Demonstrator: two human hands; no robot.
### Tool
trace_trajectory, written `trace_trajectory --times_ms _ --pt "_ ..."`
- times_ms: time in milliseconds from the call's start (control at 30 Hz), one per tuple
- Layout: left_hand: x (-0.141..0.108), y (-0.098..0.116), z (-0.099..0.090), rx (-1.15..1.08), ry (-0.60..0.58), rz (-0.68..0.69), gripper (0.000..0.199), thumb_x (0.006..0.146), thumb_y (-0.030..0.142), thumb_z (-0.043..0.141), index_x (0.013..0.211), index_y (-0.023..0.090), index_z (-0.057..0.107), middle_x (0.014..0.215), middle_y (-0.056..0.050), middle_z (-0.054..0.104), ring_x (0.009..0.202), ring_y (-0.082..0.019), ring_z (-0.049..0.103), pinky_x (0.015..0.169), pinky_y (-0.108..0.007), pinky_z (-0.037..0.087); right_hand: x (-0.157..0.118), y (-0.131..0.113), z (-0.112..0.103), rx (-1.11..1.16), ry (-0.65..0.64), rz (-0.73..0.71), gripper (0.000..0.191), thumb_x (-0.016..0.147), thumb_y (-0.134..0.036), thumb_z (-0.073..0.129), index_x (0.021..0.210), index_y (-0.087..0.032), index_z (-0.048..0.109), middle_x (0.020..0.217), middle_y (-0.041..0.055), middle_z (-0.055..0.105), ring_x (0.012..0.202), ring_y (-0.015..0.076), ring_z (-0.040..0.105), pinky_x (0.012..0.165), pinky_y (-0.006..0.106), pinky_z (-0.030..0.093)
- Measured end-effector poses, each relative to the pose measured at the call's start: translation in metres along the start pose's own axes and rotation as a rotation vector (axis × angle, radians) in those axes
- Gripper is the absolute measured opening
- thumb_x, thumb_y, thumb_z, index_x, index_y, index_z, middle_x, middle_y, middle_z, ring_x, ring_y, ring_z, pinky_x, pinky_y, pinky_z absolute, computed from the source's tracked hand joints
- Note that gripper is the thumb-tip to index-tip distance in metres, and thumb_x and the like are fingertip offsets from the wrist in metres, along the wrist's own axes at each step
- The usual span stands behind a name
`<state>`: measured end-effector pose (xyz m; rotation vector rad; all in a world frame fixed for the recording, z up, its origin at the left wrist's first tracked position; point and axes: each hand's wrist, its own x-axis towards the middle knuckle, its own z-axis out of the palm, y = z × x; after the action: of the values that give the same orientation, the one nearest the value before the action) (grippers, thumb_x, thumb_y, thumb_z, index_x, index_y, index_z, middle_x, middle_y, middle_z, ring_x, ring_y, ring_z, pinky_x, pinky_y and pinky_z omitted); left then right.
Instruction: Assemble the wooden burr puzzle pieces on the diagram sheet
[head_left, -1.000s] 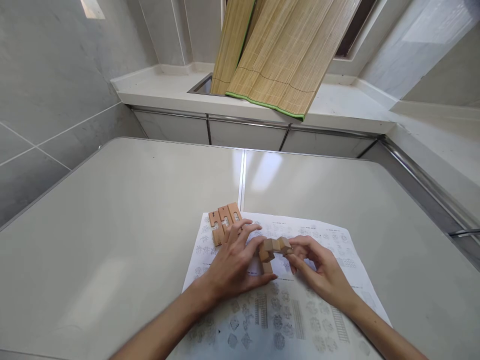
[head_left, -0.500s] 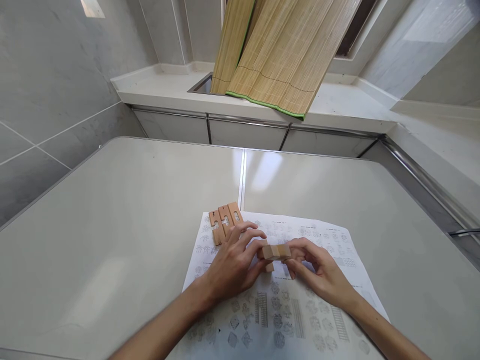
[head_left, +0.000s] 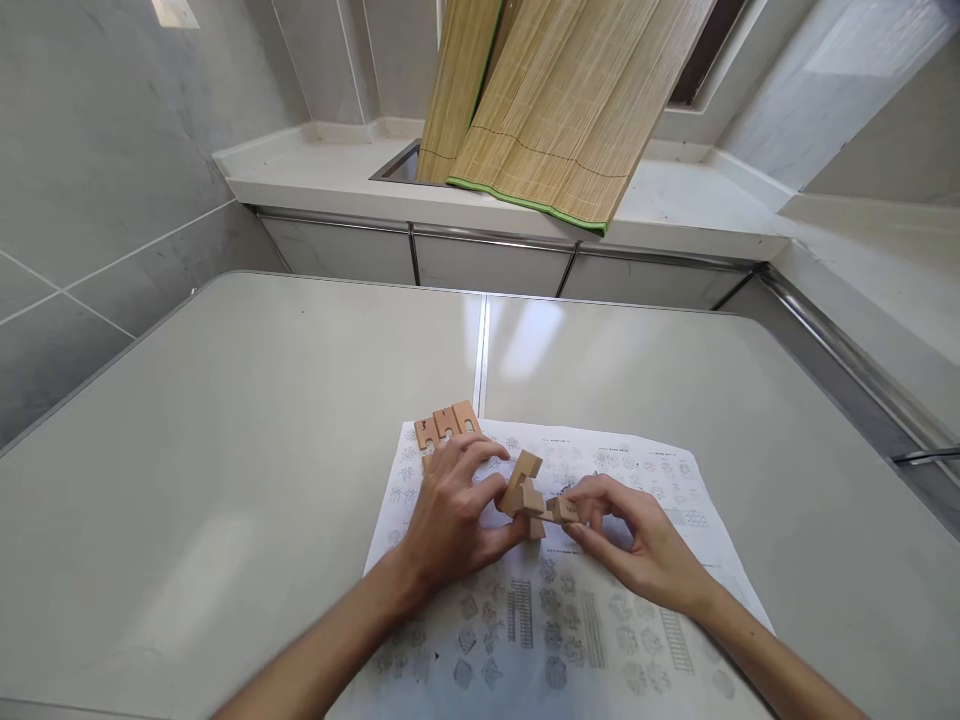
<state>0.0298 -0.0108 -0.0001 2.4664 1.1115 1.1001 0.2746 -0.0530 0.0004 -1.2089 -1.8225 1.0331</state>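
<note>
My left hand (head_left: 465,500) is closed around the left side of some notched wooden blocks (head_left: 526,492), gripping them between thumb and fingers. One of these blocks tilts up toward the far right. My right hand (head_left: 630,530) pinches a small notched wooden piece (head_left: 563,509) between thumb and fingertips, at the right side of the blocks. The two hands' pieces meet or overlap; whether they are locked together I cannot tell. Just beyond my left hand lie several flat wooden puzzle pieces (head_left: 445,421) with cut-out slots and dark marks, partly hidden by my fingers.
Under my hands a large printed paper sheet (head_left: 585,450) with small diagrams lies on a pale glossy table (head_left: 300,400). Behind the table runs a white ledge (head_left: 322,195) with a bamboo mat (head_left: 555,120) hanging over it. Grey tiled walls (head_left: 112,150) stand around.
The wooden blocks between my hands have turned, and one now tilts upward. My left hand has shifted slightly left, covering more of the loose pieces. My right fingers now pinch the right-hand piece.
</note>
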Motion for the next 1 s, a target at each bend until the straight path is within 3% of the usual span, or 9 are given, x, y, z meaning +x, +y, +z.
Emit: trace_trajectory --times_ms 200,467,667,833,1000 --pt "0.002 -0.001 -0.002 0.017 0.017 0.017 0.036 0.081 0.023 0.08 0.056 0.02 0.054 0.133 -0.008 0.072 0.127 -0.035 0.059 0.101 -0.054 0.053 0.0 0.005 0.001 -0.006 0.119 -0.004 0.011 0.096 -0.025 0.069 0.095 -0.025 0.058 0.062 -0.0073 0.052 0.054 0.0128 0.049 0.054 0.026 0.044" --pt "0.002 -0.001 -0.001 0.011 -0.022 0.033 0.029 0.084 0.023 0.078 0.062 0.021 0.058 0.122 -0.006 0.076 0.117 -0.032 0.064 0.097 -0.053 0.053 0.003 0.01 0.003 -0.157 0.306 0.098 0.021 0.093 -0.027 0.068 0.085 -0.026 0.048 0.059 -0.007 0.05 0.051 0.0132 0.046 0.05 0.026 0.041" --pt "0.002 -0.002 -0.003 -0.022 -0.049 0.002 0.042 0.08 0.048 0.086 0.075 0.022 0.055 0.112 -0.01 0.075 0.109 -0.031 0.065 0.096 -0.049 0.051 0.002 0.009 0.006 -0.299 0.268 0.055 0.025 0.091 -0.027 0.066 0.082 -0.027 0.043 0.057 -0.0081 0.047 0.048 0.0125 0.045 0.048 0.025 0.041" --pt "0.002 -0.004 -0.003 0.01 -0.116 -0.04 0.06 0.074 0.068 0.084 0.1 0.019 0.059 0.098 -0.009 0.069 0.092 -0.029 0.063 0.082 -0.044 0.051 0.001 0.01 0.01 -0.372 0.176 0.018 0.027 0.089 -0.025 0.065 0.079 -0.027 0.04 0.055 -0.0096 0.044 0.046 0.0115 0.042 0.046 0.025 0.037" --pt "0.0 -0.007 -0.001 0.041 -0.197 0.022 0.07 0.074 0.073 0.081 0.114 0.018 0.06 0.105 -0.009 0.071 0.099 -0.031 0.063 0.091 -0.048 0.047 -0.001 0.011 0.013 -0.467 0.124 -0.093 0.027 0.087 -0.024 0.065 0.079 -0.027 0.039 0.052 -0.0111 0.041 0.043 0.0101 0.039 0.047 0.024 0.033"
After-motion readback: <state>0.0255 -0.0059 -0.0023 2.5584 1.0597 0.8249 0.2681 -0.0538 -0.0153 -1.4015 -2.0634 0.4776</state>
